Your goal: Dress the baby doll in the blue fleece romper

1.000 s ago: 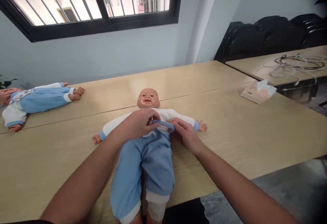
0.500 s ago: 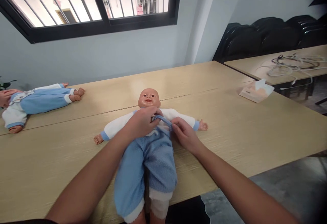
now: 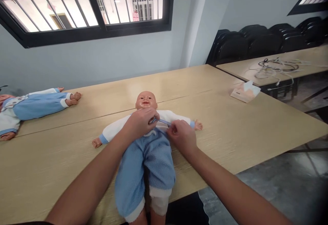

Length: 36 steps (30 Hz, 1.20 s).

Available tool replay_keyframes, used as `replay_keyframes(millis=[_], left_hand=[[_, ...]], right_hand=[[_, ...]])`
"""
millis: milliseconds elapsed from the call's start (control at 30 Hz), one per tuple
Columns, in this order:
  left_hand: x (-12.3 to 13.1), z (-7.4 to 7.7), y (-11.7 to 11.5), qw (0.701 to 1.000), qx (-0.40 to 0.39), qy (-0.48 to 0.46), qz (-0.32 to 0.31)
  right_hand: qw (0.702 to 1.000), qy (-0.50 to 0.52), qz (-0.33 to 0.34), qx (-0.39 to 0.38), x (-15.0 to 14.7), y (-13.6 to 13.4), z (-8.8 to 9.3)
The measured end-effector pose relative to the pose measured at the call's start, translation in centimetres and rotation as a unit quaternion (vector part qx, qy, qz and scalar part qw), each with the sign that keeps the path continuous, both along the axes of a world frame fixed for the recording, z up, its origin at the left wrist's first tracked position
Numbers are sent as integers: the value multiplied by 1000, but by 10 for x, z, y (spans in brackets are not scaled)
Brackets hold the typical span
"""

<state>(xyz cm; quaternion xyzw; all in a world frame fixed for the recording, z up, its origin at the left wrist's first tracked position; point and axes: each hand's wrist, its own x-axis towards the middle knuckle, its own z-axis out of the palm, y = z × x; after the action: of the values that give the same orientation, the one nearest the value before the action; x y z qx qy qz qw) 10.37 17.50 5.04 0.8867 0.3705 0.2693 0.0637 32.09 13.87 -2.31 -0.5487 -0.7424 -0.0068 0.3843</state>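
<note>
A second baby doll in a blue-and-white outfit [image 3: 30, 106] lies on the pale wooden table [image 3: 230, 122], well off to the left of the hands. Far to their right sits a tissue box [image 3: 244, 91]. Beyond it, tangled cables [image 3: 275, 67] rest on another table [image 3: 238, 68], with stacked black chairs [image 3: 256, 42] behind. A black-framed barred window [image 3: 84, 9] fills the wall above.

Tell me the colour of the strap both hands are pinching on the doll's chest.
Light blue strap, head view.

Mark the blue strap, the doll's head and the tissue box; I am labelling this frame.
blue strap [image 3: 162, 121], head view, the stretch between both hands.
doll's head [image 3: 146, 100], head view, the face.
tissue box [image 3: 242, 93], head view, its side.
</note>
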Motion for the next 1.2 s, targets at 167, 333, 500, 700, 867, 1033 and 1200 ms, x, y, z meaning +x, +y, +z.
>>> replay_keyframes(millis=[167,333,500,700,867,1033,1200], left_hand=[[-3,-6,-1,989,148,2,8],[-6,-12,-1,972,232,-38,-2],[-8,-27,1,955,285,-71,-26],[-11,-35,0,951,296,-76,-43],[-10,-35,1,952,288,-93,-37],[-8,-33,1,955,265,-133,-24],[-6,-18,-2,956,226,-188,-2]], right_hand=[[968,193,67,-149,-8,-18,1],[630,636,74,-440,-10,-22,13],[486,783,4,-389,-2,-2,20],[637,753,-51,-155,-1,43,-1],[719,685,-30,-112,2,78,-3],[917,370,146,-15,4,81,24],[954,35,296,0,7,76,36]])
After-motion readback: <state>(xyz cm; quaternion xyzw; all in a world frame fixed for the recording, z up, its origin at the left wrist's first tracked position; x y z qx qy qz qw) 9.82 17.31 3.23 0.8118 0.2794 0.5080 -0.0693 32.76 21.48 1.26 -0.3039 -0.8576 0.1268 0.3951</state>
